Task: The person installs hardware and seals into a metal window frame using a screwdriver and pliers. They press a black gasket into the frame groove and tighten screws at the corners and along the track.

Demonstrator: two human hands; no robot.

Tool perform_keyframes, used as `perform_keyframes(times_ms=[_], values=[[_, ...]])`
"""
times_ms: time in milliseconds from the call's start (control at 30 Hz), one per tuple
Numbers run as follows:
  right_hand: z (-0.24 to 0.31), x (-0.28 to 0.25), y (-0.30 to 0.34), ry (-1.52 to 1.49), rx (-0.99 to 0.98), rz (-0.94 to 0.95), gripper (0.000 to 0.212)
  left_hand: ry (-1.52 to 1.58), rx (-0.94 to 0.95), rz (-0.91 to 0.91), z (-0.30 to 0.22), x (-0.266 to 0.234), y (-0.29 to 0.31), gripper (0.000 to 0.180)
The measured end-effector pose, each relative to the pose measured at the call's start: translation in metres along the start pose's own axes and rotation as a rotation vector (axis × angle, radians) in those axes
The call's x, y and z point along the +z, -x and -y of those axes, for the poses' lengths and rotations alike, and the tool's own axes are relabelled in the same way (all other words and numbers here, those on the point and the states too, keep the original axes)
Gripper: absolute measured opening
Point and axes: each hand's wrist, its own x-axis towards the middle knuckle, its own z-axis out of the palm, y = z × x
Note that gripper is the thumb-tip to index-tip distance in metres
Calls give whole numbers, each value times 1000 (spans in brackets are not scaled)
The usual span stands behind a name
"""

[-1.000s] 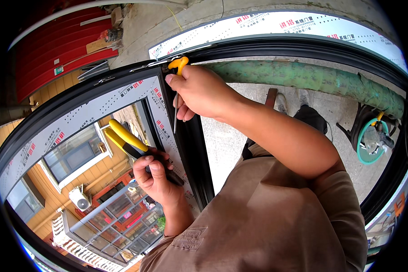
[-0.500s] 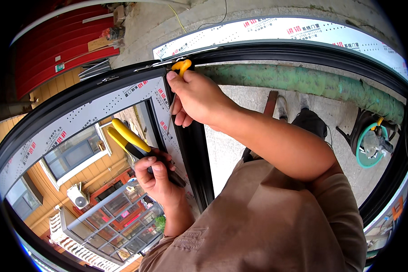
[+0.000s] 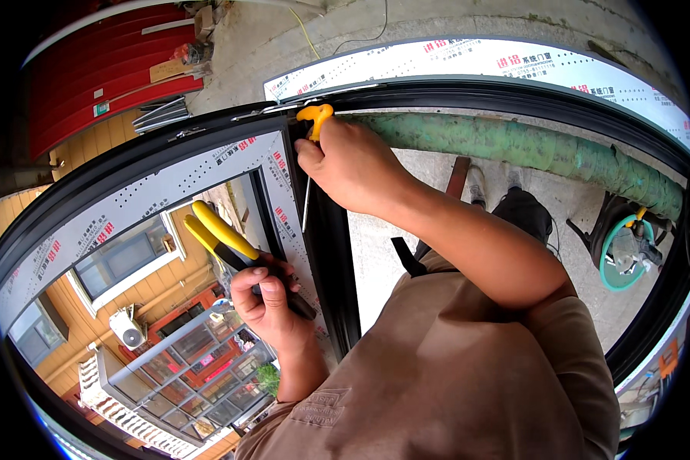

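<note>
My right hand point(image 3: 353, 165) is closed round a tool with a curved yellow handle point(image 3: 316, 115). Its thin metal shaft point(image 3: 307, 205) points down past my fingers, along the black upright edge of an open window sash point(image 3: 207, 165). The hand is at the sash's top corner, close to metal hinge hardware point(image 3: 290, 106) on the frame. Lower and to the left, my left hand point(image 3: 272, 299) grips pliers with yellow and black handles point(image 3: 226, 234). The handles point up and left; the pliers' head is mostly hidden by my fingers and lies against the sash side.
A black outer frame point(image 3: 468, 90) with printed white film curves across the top right. Below it runs a worn green bar point(image 3: 506, 146). A teal basket point(image 3: 607, 264) of items stands at the right. Dark-trousered legs show on the concrete floor. Red panels point(image 3: 115, 84) lie at upper left.
My right hand has shifted slightly right, turning the yellow-handled tool so that more of its shaft shows. The left hand and pliers are nearly unchanged. The view has tilted slightly.
</note>
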Motion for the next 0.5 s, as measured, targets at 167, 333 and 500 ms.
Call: perform_keyframes(times_ms=[167, 333, 500], values=[[-15, 2, 2, 48, -104, 19, 40, 0, -4, 7, -1, 0, 0, 21], [-15, -6, 3, 241, -148, 15, 37, -7, -22, -19, -4, 4, -1, 19], [-18, -16, 5, 157, -187, -28, 43, 2, -9, -11, 0, 2, -1, 18]])
